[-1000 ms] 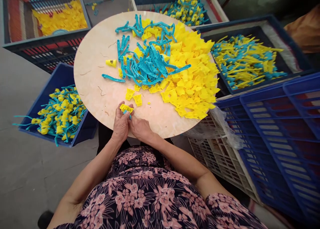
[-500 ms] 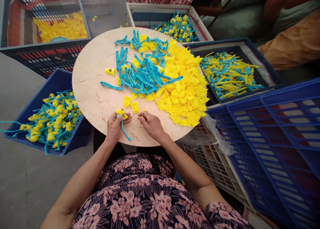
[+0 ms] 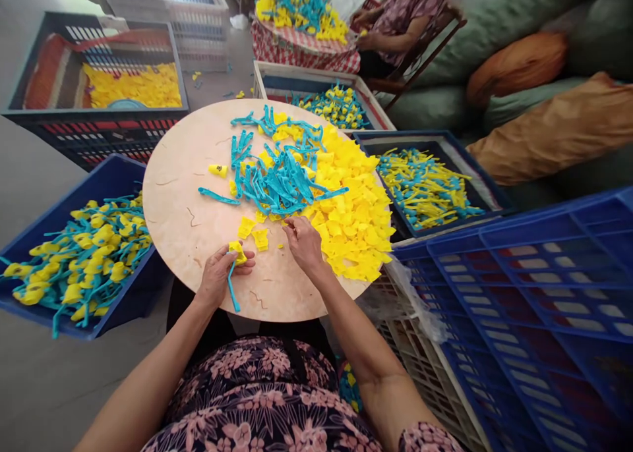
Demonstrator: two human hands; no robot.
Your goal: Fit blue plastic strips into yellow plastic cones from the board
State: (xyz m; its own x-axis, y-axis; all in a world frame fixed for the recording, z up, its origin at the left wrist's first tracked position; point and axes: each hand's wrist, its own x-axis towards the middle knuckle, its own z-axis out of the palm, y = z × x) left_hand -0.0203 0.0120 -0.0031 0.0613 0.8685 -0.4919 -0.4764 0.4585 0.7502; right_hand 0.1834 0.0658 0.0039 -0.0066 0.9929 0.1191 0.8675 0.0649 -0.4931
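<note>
My left hand [image 3: 215, 279] is closed on a small yellow plastic piece [image 3: 238, 250] with a thin blue strip [image 3: 232, 291] hanging from it toward my body. At the near edge of the blue strips [image 3: 283, 178] is my right hand [image 3: 305, 246], thumb and fingers pinched together; what lies between the fingertips is hidden. Beside that hand, on the right of the round table [image 3: 171, 205], spreads a heap of yellow pieces [image 3: 353, 205]. Two loose yellow pieces [image 3: 260, 240] lie between my hands, along with a tiny yellow bit [image 3: 281, 246].
A blue crate [image 3: 106, 320] of joined yellow-and-blue parts stands at left. Further crates, a dark one [image 3: 148, 116] and a white-rimmed one [image 3: 324, 72], stand behind the table. Tall blue crates [image 3: 494, 294] rise at right. Another person [image 3: 405, 24] sits at a table beyond.
The view has tilted up, showing the other person and table. My right hand has moved forward to the blue strips. My left hand keeps its hold on the yellow piece.
</note>
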